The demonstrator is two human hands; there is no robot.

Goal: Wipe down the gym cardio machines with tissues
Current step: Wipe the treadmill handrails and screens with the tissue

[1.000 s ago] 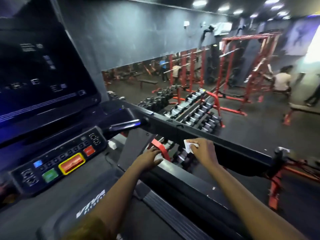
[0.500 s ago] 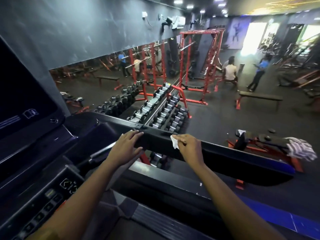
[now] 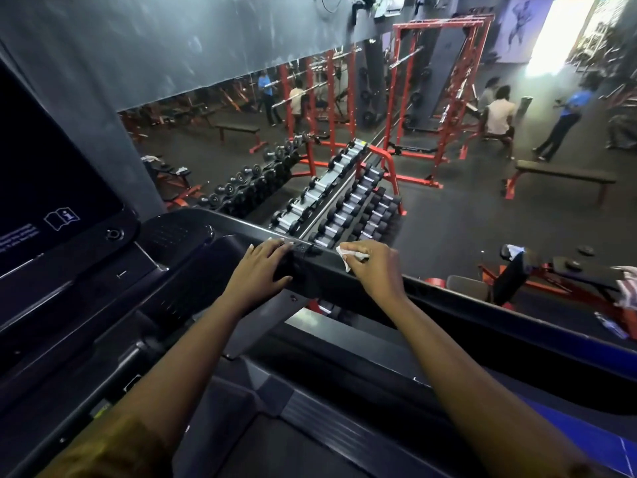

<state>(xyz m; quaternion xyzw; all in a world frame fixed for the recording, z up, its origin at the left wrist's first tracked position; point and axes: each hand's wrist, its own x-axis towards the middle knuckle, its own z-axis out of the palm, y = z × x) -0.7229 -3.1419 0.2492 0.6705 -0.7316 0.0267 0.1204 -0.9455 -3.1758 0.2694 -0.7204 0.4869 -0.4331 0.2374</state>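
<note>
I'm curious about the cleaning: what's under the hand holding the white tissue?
The right hand pinches a crumpled white tissue against the treadmill's black side rail. Only the tissue's tip shows; the rest, and the rail beneath the palm, are covered.

A right hand [image 3: 375, 270] pinched a white tissue [image 3: 346, 255] against a black treadmill handrail [image 3: 448, 298]. The left hand [image 3: 262, 267] rested flat on the rail beside it, dumbbell rack [image 3: 344, 205] beyond.
</note>
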